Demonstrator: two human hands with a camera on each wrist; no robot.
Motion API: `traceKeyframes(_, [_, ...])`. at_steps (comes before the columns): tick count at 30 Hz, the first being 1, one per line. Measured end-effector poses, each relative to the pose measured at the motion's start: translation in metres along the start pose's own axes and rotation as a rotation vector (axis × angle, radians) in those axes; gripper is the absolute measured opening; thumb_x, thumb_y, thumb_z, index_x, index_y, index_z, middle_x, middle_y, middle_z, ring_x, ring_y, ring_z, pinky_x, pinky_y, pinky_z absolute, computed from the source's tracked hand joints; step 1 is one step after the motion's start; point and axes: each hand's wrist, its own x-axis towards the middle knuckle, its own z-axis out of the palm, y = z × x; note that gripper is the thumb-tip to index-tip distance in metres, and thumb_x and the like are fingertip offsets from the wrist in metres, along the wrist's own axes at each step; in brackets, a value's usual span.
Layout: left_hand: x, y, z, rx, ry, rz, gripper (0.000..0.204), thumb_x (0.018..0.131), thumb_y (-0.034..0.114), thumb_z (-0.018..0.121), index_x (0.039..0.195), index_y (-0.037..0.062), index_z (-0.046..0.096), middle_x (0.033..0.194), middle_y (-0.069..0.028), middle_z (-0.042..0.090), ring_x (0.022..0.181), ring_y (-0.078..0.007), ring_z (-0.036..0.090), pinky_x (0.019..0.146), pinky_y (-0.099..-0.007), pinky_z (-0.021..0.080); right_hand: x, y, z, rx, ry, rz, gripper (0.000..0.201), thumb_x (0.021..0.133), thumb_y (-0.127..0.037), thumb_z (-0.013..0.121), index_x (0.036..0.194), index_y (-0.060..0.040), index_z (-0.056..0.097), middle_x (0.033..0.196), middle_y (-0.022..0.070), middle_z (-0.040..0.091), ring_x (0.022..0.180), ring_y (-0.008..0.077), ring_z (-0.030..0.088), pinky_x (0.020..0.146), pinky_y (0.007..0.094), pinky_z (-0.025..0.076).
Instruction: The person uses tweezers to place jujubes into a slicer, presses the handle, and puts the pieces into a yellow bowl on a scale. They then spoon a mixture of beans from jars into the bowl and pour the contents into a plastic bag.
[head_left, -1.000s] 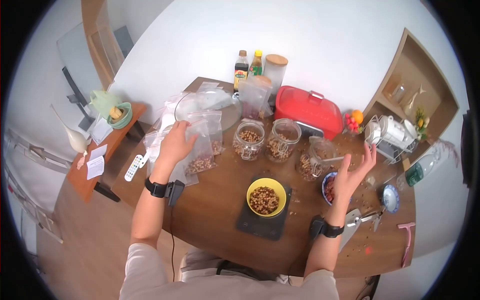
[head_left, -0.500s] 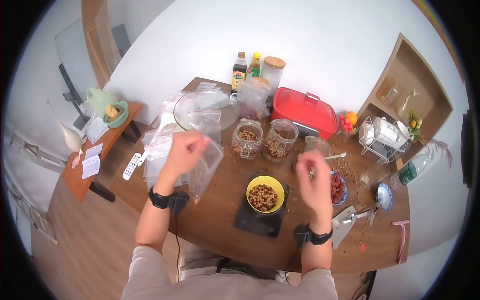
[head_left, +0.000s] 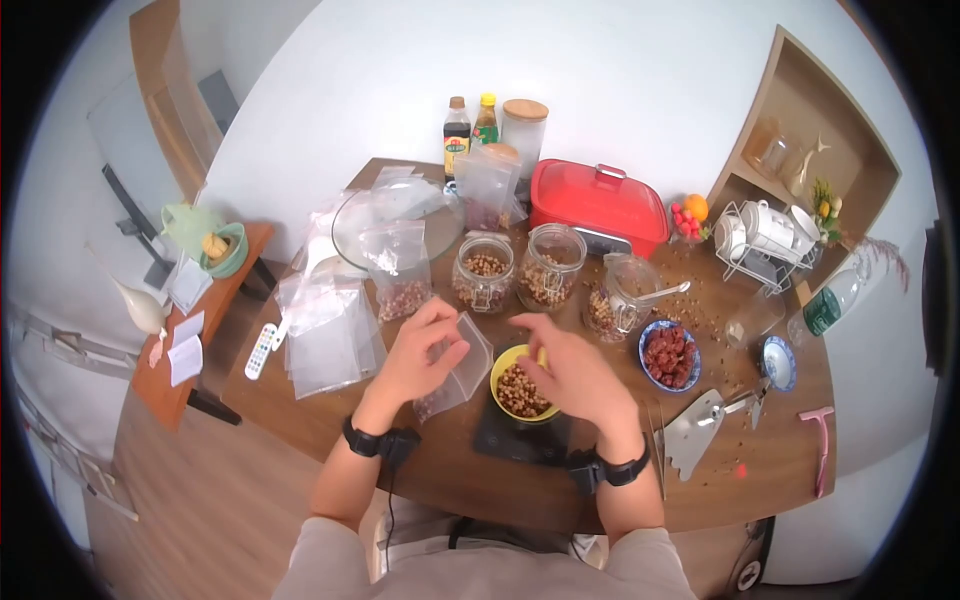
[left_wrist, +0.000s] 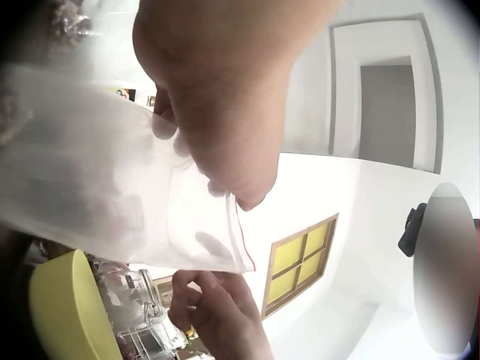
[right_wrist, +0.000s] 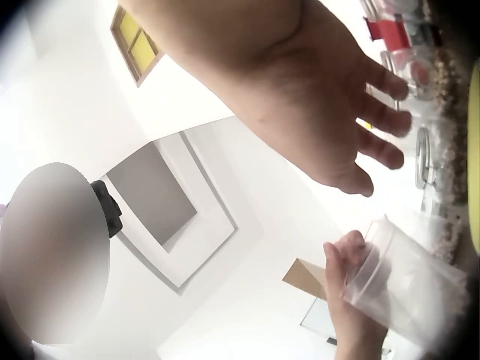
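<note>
My left hand (head_left: 425,355) pinches a clear zip bag (head_left: 467,370) near its top edge, just left of the yellow bowl (head_left: 499,371). A few reddish bits lie in the bag's lower end. The left wrist view shows the fingers behind the translucent bag (left_wrist: 82,172), by its red seal line. Over the right side of the bowl is my right hand (head_left: 585,375), fingers spread and nothing held, as the right wrist view also shows. Mixed beans or nuts fill the bowl, which stands on a black kitchen scale (head_left: 510,440).
Behind the bowl stand glass jars (head_left: 485,270) of nuts and a red electric cooker (head_left: 600,210). Flat empty bags (head_left: 330,345) and a filled bag (head_left: 400,270) lie left. A blue-rimmed plate (head_left: 646,370) of dried red fruit and a metal scraper (head_left: 692,435) lie right.
My left hand has picked the bag from the pile at left and brought it rightward beside the bowl. The right hand has come left from near the plate to over the bowl.
</note>
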Motion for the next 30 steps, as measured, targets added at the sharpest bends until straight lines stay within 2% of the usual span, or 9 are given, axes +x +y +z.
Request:
traceKeyframes(2, [-0.009, -0.007, 0.006, -0.019, 0.049, -0.035, 0.012, 0.084, 0.005, 0.072, 0.086, 0.0019, 0.061, 0.101, -0.0106, 0.053, 0.081, -0.0220, 0.056, 0.069, -0.0288, 0.044, 0.000, 0.012, -0.009, -0.130, 0.065, 0.109, 0.030, 0.095, -0.023, 0.063, 0.119, -0.0067, 0.057, 0.090, 0.0172, 0.069, 0.089, 0.0386, 0.067, 0.076, 0.0487, 0.052])
traceKeyframes(4, [-0.014, -0.021, 0.010, 0.002, 0.085, 0.015, 0.015, 0.092, 0.015, 0.067, 0.088, 0.0022, 0.060, 0.106, -0.0107, 0.052, 0.083, -0.0206, 0.054, 0.073, -0.0302, 0.044, 0.000, 0.036, -0.008, -0.313, 0.037, 0.232, 0.030, 0.096, -0.027, 0.061, 0.119, -0.0069, 0.057, 0.089, 0.0169, 0.070, 0.089, 0.0391, 0.068, 0.076, 0.0500, 0.052])
traceKeyframes(8, [-0.020, -0.027, 0.013, -0.108, 0.128, -0.003, 0.029, 0.100, 0.027, 0.055, 0.089, 0.0013, 0.060, 0.108, -0.0129, 0.053, 0.087, -0.0214, 0.052, 0.077, -0.0326, 0.043, 0.001, 0.070, 0.007, -0.422, -0.236, 0.440, 0.032, 0.094, -0.033, 0.062, 0.107, -0.0045, 0.068, 0.095, 0.0208, 0.071, 0.092, 0.0409, 0.068, 0.083, 0.0490, 0.055])
traceKeyframes(12, [-0.028, -0.037, 0.018, -0.044, 0.161, 0.031, 0.032, 0.102, 0.029, 0.049, 0.088, 0.0014, 0.060, 0.109, -0.0150, 0.054, 0.087, -0.0225, 0.051, 0.078, -0.0330, 0.042, 0.005, 0.080, 0.012, -0.373, -0.274, 0.433, 0.030, 0.090, -0.029, 0.063, 0.095, -0.0009, 0.072, 0.096, 0.0223, 0.072, 0.094, 0.0401, 0.069, 0.085, 0.0474, 0.055])
traceKeyframes(14, [-0.033, -0.030, 0.017, -0.008, 0.136, -0.007, 0.025, 0.100, 0.022, 0.050, 0.088, 0.0023, 0.058, 0.112, -0.0156, 0.053, 0.088, -0.0231, 0.051, 0.080, -0.0332, 0.043, 0.007, 0.086, 0.017, -0.354, -0.337, 0.442, 0.028, 0.089, -0.026, 0.062, 0.092, -0.0001, 0.073, 0.096, 0.0223, 0.072, 0.093, 0.0393, 0.069, 0.084, 0.0472, 0.056])
traceKeyframes(15, [-0.031, -0.029, 0.016, -0.017, 0.129, -0.010, 0.023, 0.100, 0.021, 0.050, 0.087, 0.0025, 0.057, 0.112, -0.0159, 0.052, 0.089, -0.0233, 0.052, 0.081, -0.0337, 0.043, 0.005, 0.097, 0.022, -0.299, -0.283, 0.380, 0.029, 0.090, -0.027, 0.059, 0.089, -0.0012, 0.072, 0.087, 0.0226, 0.070, 0.088, 0.0405, 0.067, 0.079, 0.0468, 0.054])
traceKeyframes(18, [-0.019, -0.024, 0.010, -0.017, 0.031, -0.005, 0.016, 0.097, 0.014, 0.051, 0.086, 0.0027, 0.055, 0.114, -0.0156, 0.051, 0.090, -0.0241, 0.053, 0.081, -0.0341, 0.044, 0.009, 0.089, 0.004, -0.112, -0.315, 0.349, 0.027, 0.088, -0.021, 0.057, 0.090, 0.0017, 0.072, 0.089, 0.0258, 0.069, 0.086, 0.0422, 0.067, 0.078, 0.0482, 0.054])
traceKeyframes(25, [0.038, -0.009, -0.006, 0.043, -0.371, -0.032, 0.004, 0.091, 0.001, 0.059, 0.089, 0.0012, 0.056, 0.106, -0.0102, 0.056, 0.085, -0.0272, 0.056, 0.077, -0.0325, 0.047, 0.012, 0.073, -0.037, -0.013, 0.118, 0.221, 0.031, 0.088, -0.018, 0.055, 0.079, 0.0104, 0.062, 0.076, 0.0315, 0.059, 0.078, 0.0477, 0.062, 0.071, 0.0505, 0.049])
traceKeyframes(30, [0.068, -0.005, -0.001, 0.007, -0.423, -0.024, 0.009, 0.087, 0.001, 0.067, 0.085, 0.0010, 0.059, 0.091, -0.0077, 0.059, 0.080, -0.0249, 0.058, 0.070, -0.0325, 0.046, 0.018, 0.050, -0.062, 0.048, 0.438, 0.337, 0.028, 0.084, -0.013, 0.059, 0.071, 0.0112, 0.058, 0.064, 0.0296, 0.054, 0.062, 0.0455, 0.057, 0.060, 0.0471, 0.046])
